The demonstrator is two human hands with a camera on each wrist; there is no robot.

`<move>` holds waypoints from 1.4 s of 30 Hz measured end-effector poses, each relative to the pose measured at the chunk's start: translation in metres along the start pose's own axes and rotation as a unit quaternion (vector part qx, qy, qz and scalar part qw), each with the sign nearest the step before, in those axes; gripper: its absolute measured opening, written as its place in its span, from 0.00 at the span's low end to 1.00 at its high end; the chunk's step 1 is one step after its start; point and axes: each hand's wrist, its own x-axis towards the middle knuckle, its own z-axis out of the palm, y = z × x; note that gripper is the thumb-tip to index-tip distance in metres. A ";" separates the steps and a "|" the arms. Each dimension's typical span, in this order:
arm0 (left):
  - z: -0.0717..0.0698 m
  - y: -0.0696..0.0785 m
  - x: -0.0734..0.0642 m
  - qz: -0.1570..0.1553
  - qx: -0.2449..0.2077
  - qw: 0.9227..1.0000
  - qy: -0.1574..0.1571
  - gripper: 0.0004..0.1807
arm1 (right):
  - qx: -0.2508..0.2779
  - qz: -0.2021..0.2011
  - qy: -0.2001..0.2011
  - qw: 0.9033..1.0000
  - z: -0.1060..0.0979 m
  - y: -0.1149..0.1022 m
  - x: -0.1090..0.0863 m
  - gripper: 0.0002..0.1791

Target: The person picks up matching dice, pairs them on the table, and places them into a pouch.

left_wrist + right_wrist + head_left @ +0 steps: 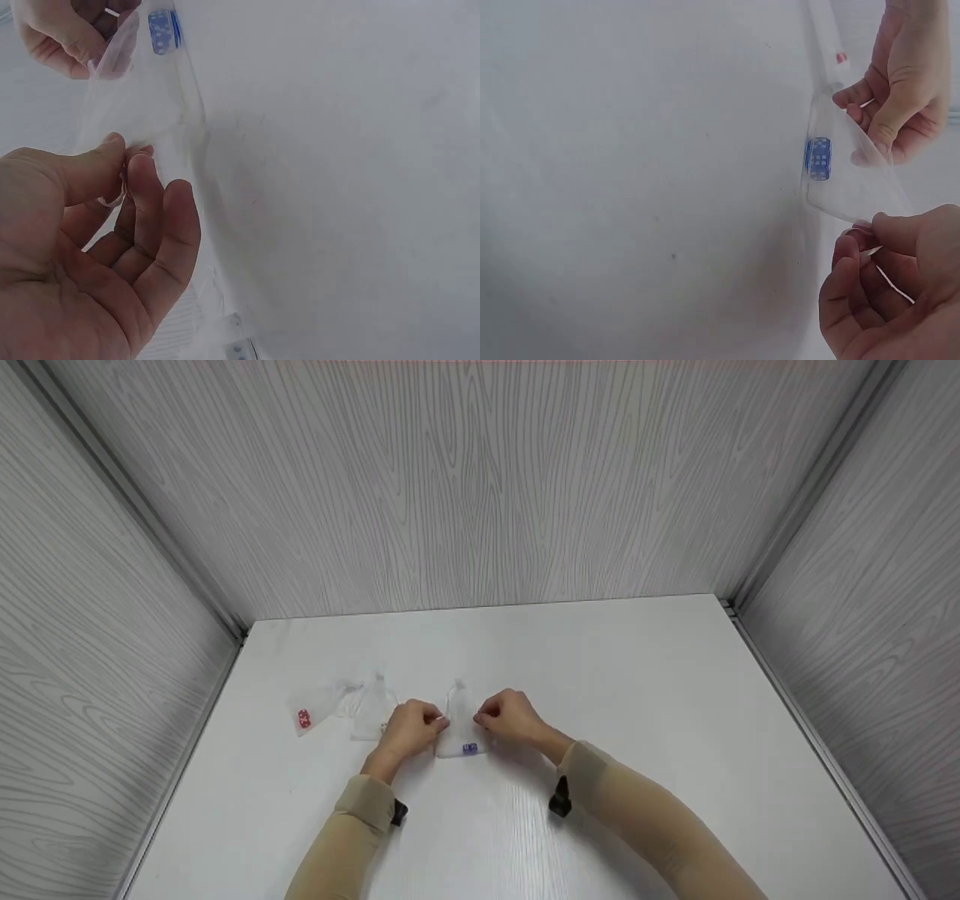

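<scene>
A sheer white drawstring pouch (460, 727), its neck gathered at the far end, lies between both hands. Blue dice (469, 748) with white dots show through its near end. On its left side, my left hand (409, 727) pinches the pouch's thin white drawstring (112, 201) between thumb and forefinger. From the other side my right hand (514, 716) pinches the opposite end of the cord (894, 285), which trails through its curled fingers. In the right wrist view both hands flank the sheer fabric, the blue dice (819, 159) near its bottom edge.
Left of the hands lie two similar pouches: one (371, 716) holding pale dice, partly behind my left hand, and one (319, 701) with red dice (304, 718). The white table (637, 697) is enclosed by grey wood-grain panels (480, 495) at the back and sides.
</scene>
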 end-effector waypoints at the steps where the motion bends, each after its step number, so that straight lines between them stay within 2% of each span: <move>1: 0.000 -0.001 0.000 -0.001 0.000 1.000 0.001 0.06 | 0.002 0.004 0.001 1.000 0.001 -0.001 0.001 0.08; 8: -0.006 -0.004 0.006 -0.030 0.016 0.999 0.011 0.07 | 0.022 0.056 -0.001 0.998 0.009 -0.008 0.014 0.11; 11: -0.007 -0.003 0.010 -0.040 0.035 0.998 0.024 0.08 | 0.012 0.077 0.001 0.997 0.013 -0.012 0.019 0.11; 18: -0.011 -0.006 0.022 -0.058 0.097 0.992 0.054 0.10 | -0.031 0.101 0.020 0.994 0.019 -0.020 0.032 0.11; 24: -0.012 -0.008 0.021 -0.073 0.101 0.990 0.061 0.11 | -0.045 0.106 0.013 0.993 0.020 -0.022 0.036 0.12; 30: -0.010 -0.007 0.022 -0.071 0.110 0.989 0.069 0.12 | -0.055 0.113 0.023 0.992 0.022 -0.024 0.037 0.12; 36: -0.006 -0.004 0.024 -0.075 0.124 0.987 0.064 0.11 | -0.030 0.136 0.017 0.990 0.024 -0.027 0.037 0.11; 42: -0.007 -0.002 0.026 -0.068 0.131 0.986 0.072 0.12 | -0.038 0.143 0.008 0.989 0.018 -0.021 0.036 0.13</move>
